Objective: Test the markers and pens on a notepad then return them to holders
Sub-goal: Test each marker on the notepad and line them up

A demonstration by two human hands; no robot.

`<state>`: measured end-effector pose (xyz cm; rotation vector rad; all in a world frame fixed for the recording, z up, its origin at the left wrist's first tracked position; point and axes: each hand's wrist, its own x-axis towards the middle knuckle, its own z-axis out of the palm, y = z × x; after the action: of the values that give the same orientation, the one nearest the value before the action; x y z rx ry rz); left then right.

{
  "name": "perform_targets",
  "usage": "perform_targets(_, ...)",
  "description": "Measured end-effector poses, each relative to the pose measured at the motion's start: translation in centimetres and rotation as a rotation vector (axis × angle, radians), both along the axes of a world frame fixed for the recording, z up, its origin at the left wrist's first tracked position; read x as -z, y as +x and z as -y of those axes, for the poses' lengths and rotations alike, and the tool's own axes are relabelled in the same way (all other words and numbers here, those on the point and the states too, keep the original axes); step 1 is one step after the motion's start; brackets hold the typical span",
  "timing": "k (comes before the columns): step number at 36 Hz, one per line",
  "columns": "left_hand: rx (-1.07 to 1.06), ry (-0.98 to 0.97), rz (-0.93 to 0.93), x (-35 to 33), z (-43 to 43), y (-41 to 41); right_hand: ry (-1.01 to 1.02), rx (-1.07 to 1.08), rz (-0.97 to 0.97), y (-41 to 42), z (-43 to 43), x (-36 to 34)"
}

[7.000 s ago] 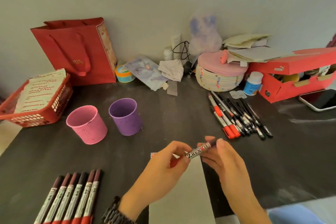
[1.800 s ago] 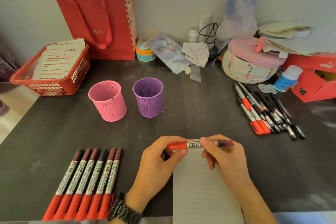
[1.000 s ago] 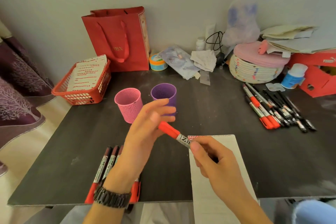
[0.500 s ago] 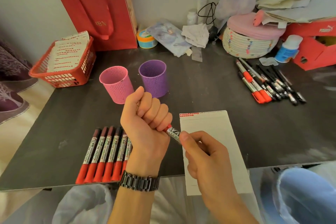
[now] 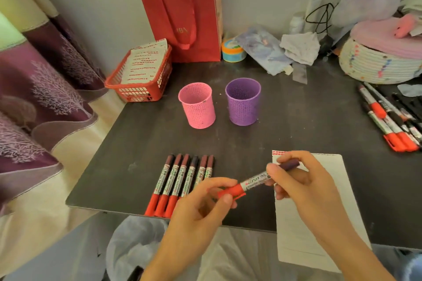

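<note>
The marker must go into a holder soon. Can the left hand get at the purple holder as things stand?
Probably yes: only bare table lies between the left hand and the purple holder, and its mouth stands open. The right hand also holds the marker.

Open table (image 5: pixel 296 130) spans mid-frame, below the pink holder (image 5: pixel 197 107) and purple holder (image 5: pixel 243 104), above the marker row (image 5: pixel 182 180) at lower centre. Loose pens (image 5: pixel 388 121) crowd the right edge, possibly past the frame.
</note>
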<state>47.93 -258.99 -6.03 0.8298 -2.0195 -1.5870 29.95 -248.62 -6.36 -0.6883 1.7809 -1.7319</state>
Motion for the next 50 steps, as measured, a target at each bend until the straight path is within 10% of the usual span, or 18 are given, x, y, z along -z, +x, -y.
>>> perform_targets(19,-0.101,-0.916,0.360,6.2,3.6,6.0,0.525,-0.379,-0.549,2.1,8.1,3.2)
perform_targets(50,-0.097,-0.905,0.428,7.7,3.9,5.7,0.670,-0.300,-0.560,2.8,10.5,3.6)
